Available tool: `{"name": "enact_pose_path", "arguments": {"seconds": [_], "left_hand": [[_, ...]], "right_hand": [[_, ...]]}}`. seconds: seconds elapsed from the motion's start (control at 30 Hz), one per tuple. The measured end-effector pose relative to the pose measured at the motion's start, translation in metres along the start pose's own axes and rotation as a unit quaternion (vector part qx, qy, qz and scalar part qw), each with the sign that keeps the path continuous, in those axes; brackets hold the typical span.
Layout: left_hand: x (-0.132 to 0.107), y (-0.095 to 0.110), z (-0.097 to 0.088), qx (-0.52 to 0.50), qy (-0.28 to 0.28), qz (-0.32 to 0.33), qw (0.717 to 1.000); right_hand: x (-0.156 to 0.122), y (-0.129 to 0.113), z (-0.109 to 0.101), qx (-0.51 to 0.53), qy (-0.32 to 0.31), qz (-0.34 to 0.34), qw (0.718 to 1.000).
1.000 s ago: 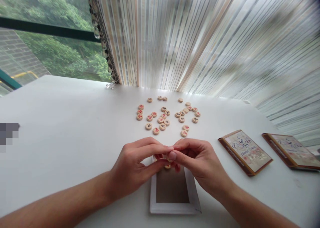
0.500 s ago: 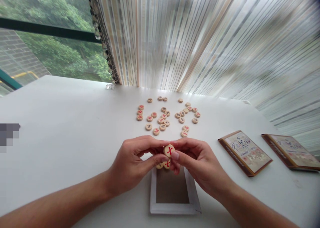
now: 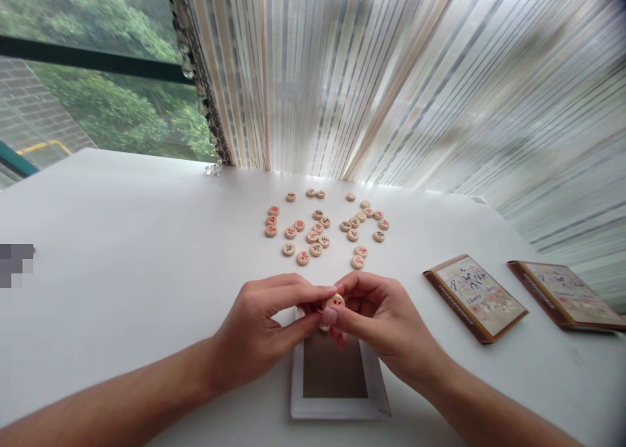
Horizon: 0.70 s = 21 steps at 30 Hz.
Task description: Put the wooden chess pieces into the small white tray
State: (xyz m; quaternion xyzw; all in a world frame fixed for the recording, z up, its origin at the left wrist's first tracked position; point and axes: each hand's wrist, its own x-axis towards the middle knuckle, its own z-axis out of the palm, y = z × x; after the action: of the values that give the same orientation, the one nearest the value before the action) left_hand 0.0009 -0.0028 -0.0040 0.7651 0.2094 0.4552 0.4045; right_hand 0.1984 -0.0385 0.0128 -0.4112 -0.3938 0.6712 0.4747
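Note:
A round wooden Chinese chess piece (image 3: 334,301) with a red character is pinched between the thumb and fingers of my right hand (image 3: 384,313). My left hand (image 3: 267,313) is closed beside it, its index fingertip touching the piece; its thumb meets the right thumb. What else lies between the left fingers is hidden. Below the hands is a white-rimmed open box (image 3: 341,408) with a brown inside. Part of another chess piece (image 3: 323,328) shows under the fingers at the box's far end.
Several loose chess pieces (image 3: 315,249), marked red or black, lie scattered on the white table (image 3: 147,251) beyond my hands. To the right rest a printed box lid (image 3: 482,297) and a second one (image 3: 572,293). A striped curtain (image 3: 313,94) hangs behind.
The red-marked piece has tilted and dropped slightly, and my right thumb now covers more of it. The two pieces beneath are now mostly hidden by my fingers.

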Motion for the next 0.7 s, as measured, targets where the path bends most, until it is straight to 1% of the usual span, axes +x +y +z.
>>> {"name": "enact_pose_path", "arguments": {"seconds": [0.1, 0.27, 0.53, 0.7], "left_hand": [[-0.0003, -0.0005, -0.0004, 0.011, 0.001, 0.015, 1.000], [0.0002, 0.0003, -0.0007, 0.006, -0.002, 0.013, 1.000], [0.0006, 0.0024, -0.0010, -0.017, -0.001, -0.032, 0.999], [0.0016, 0.0039, -0.0010, -0.049, 0.018, -0.059, 0.997]], "right_hand": [[-0.0005, 0.0006, -0.0004, -0.017, -0.008, 0.000, 1.000], [-0.0026, 0.0010, -0.0008, -0.034, -0.019, -0.009, 0.999], [-0.0041, 0.0015, -0.0006, -0.067, -0.042, -0.044, 0.996], [-0.0042, 0.0005, -0.0023, -0.039, -0.062, -0.053, 0.996]]}}
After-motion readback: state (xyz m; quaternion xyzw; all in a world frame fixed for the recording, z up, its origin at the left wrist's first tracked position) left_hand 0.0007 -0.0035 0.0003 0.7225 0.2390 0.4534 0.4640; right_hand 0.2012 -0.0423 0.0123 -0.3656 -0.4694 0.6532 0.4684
